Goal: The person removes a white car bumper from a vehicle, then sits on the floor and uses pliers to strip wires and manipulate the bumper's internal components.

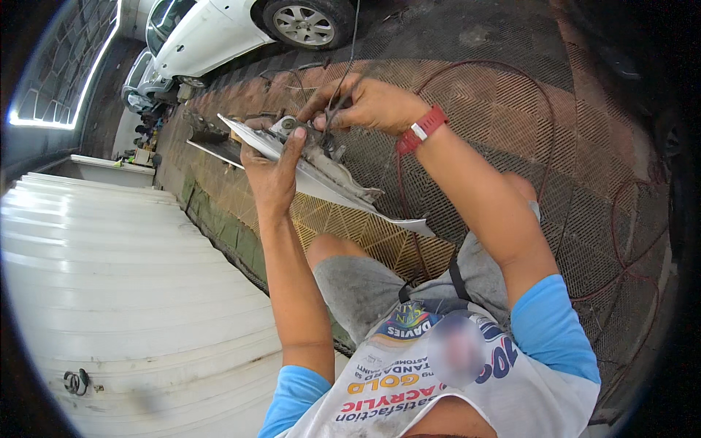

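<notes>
My left hand (272, 175) is closed round the upper end of a white painted panel (321, 188), which looks like a car body part. Its thumb presses on a grey metal bracket (330, 166) along the panel's inner side. The panel slants down to the right above my knees. At the bracket's top end, my right hand (376, 106) has its fingers bent together on a thin dark wire (352, 55). This wire runs up out of the picture. A red band (423, 130) circles my right wrist. The fingertips partly hide the spot where wire and bracket meet.
White ribbed sheeting (131, 277) fills the left side. A white car (212, 36) stands ahead, with its wheel (303, 25) nearby. A dark red hose (544, 91) loops over the patterned floor mats (504, 146) at right. Another dark and white panel (212, 142) lies beyond my left hand.
</notes>
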Available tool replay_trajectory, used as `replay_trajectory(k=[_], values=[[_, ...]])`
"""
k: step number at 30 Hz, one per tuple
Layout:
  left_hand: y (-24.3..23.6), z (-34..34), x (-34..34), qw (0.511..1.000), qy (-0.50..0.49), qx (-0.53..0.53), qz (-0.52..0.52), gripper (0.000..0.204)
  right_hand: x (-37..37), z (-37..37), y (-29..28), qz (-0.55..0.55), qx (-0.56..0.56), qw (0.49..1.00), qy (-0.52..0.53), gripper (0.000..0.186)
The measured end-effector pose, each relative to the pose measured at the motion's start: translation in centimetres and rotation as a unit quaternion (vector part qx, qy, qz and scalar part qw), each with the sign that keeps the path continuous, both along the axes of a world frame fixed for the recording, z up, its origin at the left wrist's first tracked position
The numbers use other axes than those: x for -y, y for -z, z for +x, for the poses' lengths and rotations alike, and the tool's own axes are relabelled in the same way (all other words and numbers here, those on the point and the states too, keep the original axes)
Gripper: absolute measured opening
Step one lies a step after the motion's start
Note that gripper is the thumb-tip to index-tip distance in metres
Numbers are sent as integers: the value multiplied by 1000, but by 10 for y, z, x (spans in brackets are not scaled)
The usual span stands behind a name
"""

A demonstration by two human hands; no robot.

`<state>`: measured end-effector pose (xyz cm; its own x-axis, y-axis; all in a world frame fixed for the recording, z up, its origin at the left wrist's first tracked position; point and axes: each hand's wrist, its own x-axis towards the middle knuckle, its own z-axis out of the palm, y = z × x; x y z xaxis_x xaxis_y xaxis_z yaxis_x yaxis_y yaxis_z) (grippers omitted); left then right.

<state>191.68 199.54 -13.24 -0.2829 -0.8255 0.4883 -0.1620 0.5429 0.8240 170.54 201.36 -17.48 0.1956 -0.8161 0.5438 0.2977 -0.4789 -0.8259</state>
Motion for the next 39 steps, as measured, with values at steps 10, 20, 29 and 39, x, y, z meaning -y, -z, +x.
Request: replay_trajectory(k=[10,20,29,39], values=[[-3,1,1,1000,-4,14,2,41,14,-15,-16,-132,-220,961,105,31],[-6,-10,-3,999,-32,14,-7,42,-15,-18,-32,-86,-359,922,116,22],[1,-17,4,1000,-17,15,-13,38,-27,0,19,33,-101,975,194,20],[-1,-24,0,1000,-22,18,-13,38,-32,24,44,83,12,961,262,23]])
